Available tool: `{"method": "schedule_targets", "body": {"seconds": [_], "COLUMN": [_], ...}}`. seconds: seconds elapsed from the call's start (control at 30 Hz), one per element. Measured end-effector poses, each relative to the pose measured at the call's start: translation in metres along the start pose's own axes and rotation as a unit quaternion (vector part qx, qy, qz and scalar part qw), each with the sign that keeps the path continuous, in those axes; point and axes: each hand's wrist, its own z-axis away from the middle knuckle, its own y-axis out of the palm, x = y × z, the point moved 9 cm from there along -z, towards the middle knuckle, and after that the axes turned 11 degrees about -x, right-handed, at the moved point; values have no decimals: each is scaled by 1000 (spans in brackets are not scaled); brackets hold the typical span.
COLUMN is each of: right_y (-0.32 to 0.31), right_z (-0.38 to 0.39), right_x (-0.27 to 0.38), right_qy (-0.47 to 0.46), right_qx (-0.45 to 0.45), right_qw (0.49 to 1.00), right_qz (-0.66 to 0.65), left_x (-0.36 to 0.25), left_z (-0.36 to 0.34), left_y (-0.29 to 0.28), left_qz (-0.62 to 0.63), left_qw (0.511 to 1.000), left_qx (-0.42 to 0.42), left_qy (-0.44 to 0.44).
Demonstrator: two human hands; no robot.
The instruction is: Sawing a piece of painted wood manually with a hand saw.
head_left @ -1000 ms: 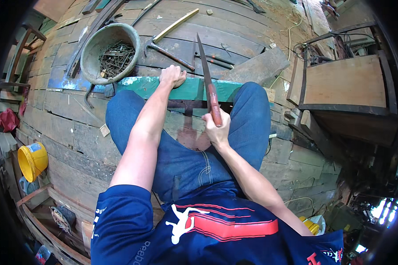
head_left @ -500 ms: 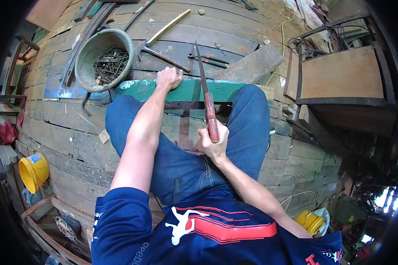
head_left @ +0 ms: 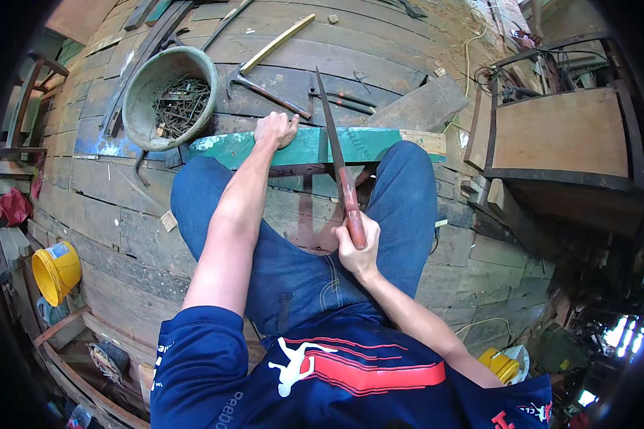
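A green painted board [head_left: 229, 146] with a pale bare end lies crosswise at my knees. My left hand [head_left: 275, 131] is closed over the board's far edge, left of the saw. My right hand [head_left: 359, 244] grips the reddish wooden handle of a handsaw [head_left: 329, 118], low between my thighs. The long dark blade points away from me and crosses the board. Just beyond the board lie a claw hammer [head_left: 272, 96], red-and-black handled pliers [head_left: 347, 102] and a pale wooden stick [head_left: 275, 44].
A grey basin [head_left: 134, 89] of nails stands back left, near dark planks and a pry bar. A weathered board [head_left: 418, 107] lies back right. A wooden cabinet [head_left: 558, 132] stands at right. A yellow bucket [head_left: 54, 275] and wooden frame sit lower left.
My right hand has drawn the saw back toward my body, markedly lower in the view than a second ago. My left hand still grips the board.
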Motion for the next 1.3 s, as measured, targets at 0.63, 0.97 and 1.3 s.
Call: {"method": "schedule_targets", "body": {"seconds": [0.63,0.97,1.3], "right_y": [34,7,-13], "right_z": [-63,-27,15], "right_x": [-13,4,5], "right_qy": [0,-38,123], "right_qx": [-79,-72,4], "right_qw": [996,996,988], "right_qz": [-29,-45,-97], "left_x": [-22,-22,-14], "left_z": [11,15,15], "left_y": [-31,-33,-34], "left_qz": [-26,-23,-6], "left_qw": [994,988,985], "left_qx": [-99,-137,-161], "left_qy": [45,62,69]}}
